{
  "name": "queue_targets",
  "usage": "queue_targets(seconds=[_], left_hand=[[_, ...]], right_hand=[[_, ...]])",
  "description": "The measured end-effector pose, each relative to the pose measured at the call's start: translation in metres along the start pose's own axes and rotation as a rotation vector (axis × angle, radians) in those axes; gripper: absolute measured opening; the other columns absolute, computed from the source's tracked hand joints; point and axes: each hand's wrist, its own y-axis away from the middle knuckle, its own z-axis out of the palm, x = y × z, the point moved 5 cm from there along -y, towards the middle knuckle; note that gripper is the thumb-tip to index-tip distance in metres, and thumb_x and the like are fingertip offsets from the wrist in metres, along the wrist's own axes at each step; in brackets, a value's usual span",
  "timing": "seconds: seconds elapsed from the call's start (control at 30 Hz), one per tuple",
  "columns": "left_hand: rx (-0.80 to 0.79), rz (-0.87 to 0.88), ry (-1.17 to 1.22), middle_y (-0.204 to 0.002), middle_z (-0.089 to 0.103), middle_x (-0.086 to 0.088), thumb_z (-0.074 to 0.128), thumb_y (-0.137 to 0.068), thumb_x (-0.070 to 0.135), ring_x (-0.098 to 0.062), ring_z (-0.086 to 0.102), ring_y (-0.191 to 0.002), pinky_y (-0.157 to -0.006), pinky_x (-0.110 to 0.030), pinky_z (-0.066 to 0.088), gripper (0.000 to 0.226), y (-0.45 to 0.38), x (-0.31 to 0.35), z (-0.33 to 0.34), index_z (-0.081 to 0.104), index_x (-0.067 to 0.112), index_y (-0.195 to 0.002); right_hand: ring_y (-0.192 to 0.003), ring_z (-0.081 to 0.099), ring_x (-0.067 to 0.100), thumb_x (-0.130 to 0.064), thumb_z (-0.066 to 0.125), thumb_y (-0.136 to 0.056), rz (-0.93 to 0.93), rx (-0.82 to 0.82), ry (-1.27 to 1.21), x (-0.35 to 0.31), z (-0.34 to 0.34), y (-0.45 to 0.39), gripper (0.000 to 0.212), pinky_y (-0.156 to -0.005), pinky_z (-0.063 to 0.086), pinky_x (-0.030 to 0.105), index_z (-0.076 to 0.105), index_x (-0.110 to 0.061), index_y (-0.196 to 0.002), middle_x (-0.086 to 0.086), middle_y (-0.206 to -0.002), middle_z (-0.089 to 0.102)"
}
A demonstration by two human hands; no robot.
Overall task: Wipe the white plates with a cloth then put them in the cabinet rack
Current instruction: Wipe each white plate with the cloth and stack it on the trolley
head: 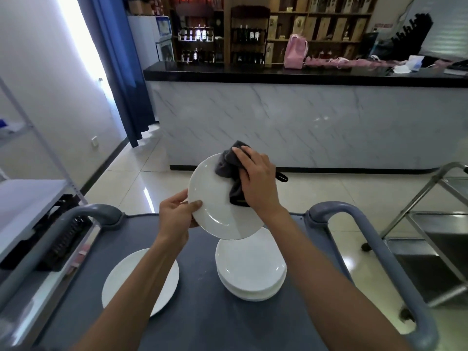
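My left hand (177, 215) grips the left rim of a white plate (215, 198), thumb on its face, and holds it tilted above the cart. My right hand (257, 181) presses a dark grey cloth (228, 164) against the plate's upper right part, with the cloth bunched under its fingers. Below, a stack of white plates (250, 269) sits on the grey cart top (202, 312). A single white plate (136, 277) lies to the left of the stack, partly hidden by my left forearm.
The cart has grey handles at left (93, 211) and right (354, 216). A shelf unit with a black rack (63, 236) stands at the left. A steel trolley (435, 239) is at the right. A marble-fronted counter (304, 122) lies ahead across the tiled floor.
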Motion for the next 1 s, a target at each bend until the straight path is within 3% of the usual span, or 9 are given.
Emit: queue_targets(seconds=[0.13,0.23,0.47,0.7,0.9,1.0], left_hand=[[0.098,0.003,0.065,-0.089,0.077,-0.005,0.062,-0.087,-0.009,-0.027,0.070,-0.079,-0.067,-0.041,0.062,0.039,0.002,-0.006,0.004,0.074,0.022,-0.106],[0.136,0.000,0.091,-0.092,0.076,-0.006,0.062,-0.088,-0.009,-0.028,0.068,-0.083,-0.069,-0.042,0.062,0.038,0.004,-0.010,0.009,0.073,0.020,-0.110],[0.197,-0.021,0.167,-0.099,0.075,-0.006,0.060,-0.088,-0.010,-0.025,0.068,-0.083,-0.058,-0.032,0.059,0.040,0.003,-0.015,0.022,0.072,0.012,-0.119],[0.282,-0.018,0.209,-0.092,0.074,-0.005,0.060,-0.088,-0.010,-0.027,0.069,-0.082,-0.063,-0.037,0.063,0.036,0.001,-0.019,0.029,0.075,0.022,-0.092],[0.327,-0.022,0.211,-0.108,0.074,-0.012,0.061,-0.089,-0.009,-0.035,0.070,-0.097,-0.060,-0.037,0.061,0.035,0.002,-0.025,0.022,0.075,0.014,-0.111],[0.321,-0.026,0.228,-0.102,0.072,-0.007,0.060,-0.091,-0.008,-0.031,0.070,-0.092,-0.058,-0.034,0.061,0.033,0.006,-0.022,0.023,0.074,0.021,-0.098]], right_hand=[[-0.111,0.056,0.033,-0.012,0.052,-0.096,0.049,-0.024,-0.008,0.029,-0.005,0.007,0.043,-0.088,0.049,0.050,0.061,-0.019,-0.137,0.005,-0.137,0.060],[-0.111,0.056,0.033,-0.014,0.051,-0.095,0.073,-0.030,-0.004,0.037,-0.006,0.019,0.043,-0.087,0.050,0.050,0.062,-0.018,-0.137,0.007,-0.136,0.061],[-0.113,0.058,0.033,-0.013,0.055,-0.091,0.110,-0.036,0.019,0.032,-0.007,0.054,0.045,-0.085,0.050,0.047,0.064,-0.017,-0.135,0.006,-0.134,0.063],[-0.123,0.054,0.028,-0.024,0.043,-0.098,0.225,-0.097,-0.072,-0.002,0.010,0.102,0.044,-0.093,0.048,0.047,0.058,-0.021,-0.140,0.004,-0.139,0.059],[-0.135,0.045,0.024,-0.028,0.038,-0.104,0.232,-0.105,-0.148,-0.023,0.012,0.125,0.045,-0.105,0.042,0.043,0.044,-0.024,-0.148,0.002,-0.150,0.047],[-0.138,0.042,0.025,-0.028,0.038,-0.105,0.218,-0.080,-0.164,-0.031,0.010,0.131,0.044,-0.109,0.038,0.041,0.043,-0.022,-0.149,0.004,-0.153,0.044]])
